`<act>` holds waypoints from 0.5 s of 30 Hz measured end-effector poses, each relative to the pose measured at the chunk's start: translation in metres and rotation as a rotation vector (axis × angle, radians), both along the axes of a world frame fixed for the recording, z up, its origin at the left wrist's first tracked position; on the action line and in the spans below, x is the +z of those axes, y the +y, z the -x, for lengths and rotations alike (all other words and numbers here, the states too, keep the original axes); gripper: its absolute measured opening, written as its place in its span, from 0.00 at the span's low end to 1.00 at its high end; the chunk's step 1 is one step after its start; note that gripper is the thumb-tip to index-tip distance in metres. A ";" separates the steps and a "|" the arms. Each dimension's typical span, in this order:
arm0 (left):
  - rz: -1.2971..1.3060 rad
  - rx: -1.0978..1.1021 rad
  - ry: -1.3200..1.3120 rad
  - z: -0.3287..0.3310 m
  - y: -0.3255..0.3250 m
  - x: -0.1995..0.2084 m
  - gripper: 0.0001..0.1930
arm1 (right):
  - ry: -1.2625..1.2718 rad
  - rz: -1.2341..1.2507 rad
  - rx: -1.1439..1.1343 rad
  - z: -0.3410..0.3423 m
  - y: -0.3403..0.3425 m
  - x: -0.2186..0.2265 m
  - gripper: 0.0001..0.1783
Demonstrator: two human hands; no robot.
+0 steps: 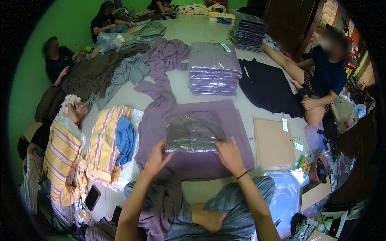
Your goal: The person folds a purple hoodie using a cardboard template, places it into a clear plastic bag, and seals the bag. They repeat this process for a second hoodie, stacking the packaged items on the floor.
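In front of me a dark folded garment in a clear plastic bag (195,127) lies flat on a spread of mauve fabric (239,132). My left hand (157,160) pinches the bag's near left corner. At the near right corner, my right hand (230,156) grips the bag's edge between thumb and finger, its other fingers raised. The bag's near edge shines between the two hands. Beyond it stands a stack of bagged mauve garments (215,74), the top one with a white tag.
Brown cardboard sheets (273,140) with white tags lie to the right, near a black garment (269,86). Yellow striped cloth (104,144) and a phone (92,197) are on the left. Clear plastic bags (283,197) lie by my right knee. Several people sit around.
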State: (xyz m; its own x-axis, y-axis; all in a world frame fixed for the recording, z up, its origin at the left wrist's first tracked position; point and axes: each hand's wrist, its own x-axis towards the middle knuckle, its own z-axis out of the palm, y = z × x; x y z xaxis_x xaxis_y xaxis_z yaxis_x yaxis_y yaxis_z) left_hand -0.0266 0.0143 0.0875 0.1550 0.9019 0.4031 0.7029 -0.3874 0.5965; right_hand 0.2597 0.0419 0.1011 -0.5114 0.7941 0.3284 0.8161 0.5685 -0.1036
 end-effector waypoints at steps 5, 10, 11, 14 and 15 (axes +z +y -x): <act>-0.290 0.057 -0.732 -0.010 0.032 0.089 0.42 | 0.208 -0.452 0.095 -0.011 0.030 0.097 0.10; -0.200 0.054 -1.061 -0.019 0.073 0.087 0.44 | 0.243 -0.412 0.103 -0.010 0.085 0.100 0.07; -0.135 0.116 -1.035 -0.019 0.084 0.071 0.43 | 0.187 -0.269 0.033 -0.010 0.092 0.087 0.09; 0.231 0.537 -0.254 -0.013 0.100 0.007 0.41 | -0.005 -0.238 -0.299 0.009 0.095 0.024 0.14; 0.475 0.575 -0.089 -0.015 0.090 -0.015 0.39 | 0.003 -0.113 -0.295 0.016 0.084 0.001 0.18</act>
State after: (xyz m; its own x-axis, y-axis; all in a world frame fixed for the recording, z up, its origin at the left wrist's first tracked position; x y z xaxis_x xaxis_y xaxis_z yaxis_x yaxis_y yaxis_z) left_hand -0.0114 0.1048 0.0725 -0.4085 0.9108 -0.0605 0.6582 0.3398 0.6718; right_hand 0.2438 0.1261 0.1023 -0.2638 0.8664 0.4240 0.9473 0.3156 -0.0555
